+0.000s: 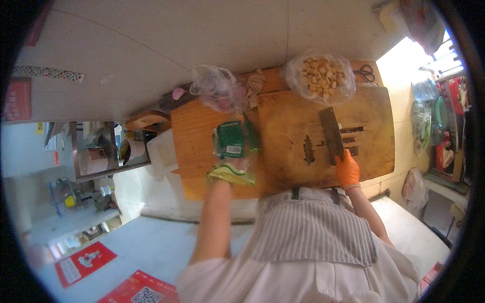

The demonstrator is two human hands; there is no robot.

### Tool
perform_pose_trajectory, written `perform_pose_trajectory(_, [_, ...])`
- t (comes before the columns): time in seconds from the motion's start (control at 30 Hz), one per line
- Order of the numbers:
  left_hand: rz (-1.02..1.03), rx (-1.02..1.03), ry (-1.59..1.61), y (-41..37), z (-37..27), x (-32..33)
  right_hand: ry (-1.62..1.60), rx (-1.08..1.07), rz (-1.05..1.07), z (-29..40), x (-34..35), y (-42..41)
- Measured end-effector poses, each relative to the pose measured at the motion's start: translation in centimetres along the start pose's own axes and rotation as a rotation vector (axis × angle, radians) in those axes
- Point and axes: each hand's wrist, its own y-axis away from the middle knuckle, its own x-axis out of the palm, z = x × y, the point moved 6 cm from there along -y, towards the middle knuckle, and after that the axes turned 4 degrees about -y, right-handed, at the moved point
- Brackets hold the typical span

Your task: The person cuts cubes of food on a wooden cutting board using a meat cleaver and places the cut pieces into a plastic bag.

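My right hand (348, 169), in an orange glove, grips the handle end of a cleaver (330, 130) over the dark-stained wooden cutting board (288, 113). A small pale bit sits at the blade's edge. My left hand (219, 183) shows only at the wrist; its fingers are hidden at or inside the yellow-green rim of a clear plastic package (229, 140) with a green printed panel. The package is over the orange-brown wooden surface left of the board. Behind the board, a clear plastic bag (322, 77) holds tan cubes, perhaps tofu or bread.
Black-handled scissors (366, 72) lie at the back right. Another clear plastic bag (216, 85) and a pink-purple piece (178, 93) are at the back left. A white plastic container (163, 151) stands beside the wooden surface. A wall runs behind.
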Motion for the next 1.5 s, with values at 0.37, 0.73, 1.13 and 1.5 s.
perform_pose_trajectory(0.37, [-0.016,0.034,-0.001,-1.6,-0.8,-0.1,-0.001,-0.065,-0.087,1.1,-0.7,0.5])
perform_pose_trajectory(0.73, [-0.267,0.161,-0.458,-1.6,-1.1,-0.8,0.001,0.026,0.008,1.5,-0.8,0.5])
perform_pose_trajectory(1.13, [0.106,0.500,-2.777,0.0,-1.5,6.9,-0.028,-0.013,-0.034,1.1,-0.4,0.5])
perform_pose_trajectory(1.5, [0.099,0.486,-2.779,1.1,-0.8,4.8,0.005,-0.006,-0.025,1.8,-0.9,0.5])
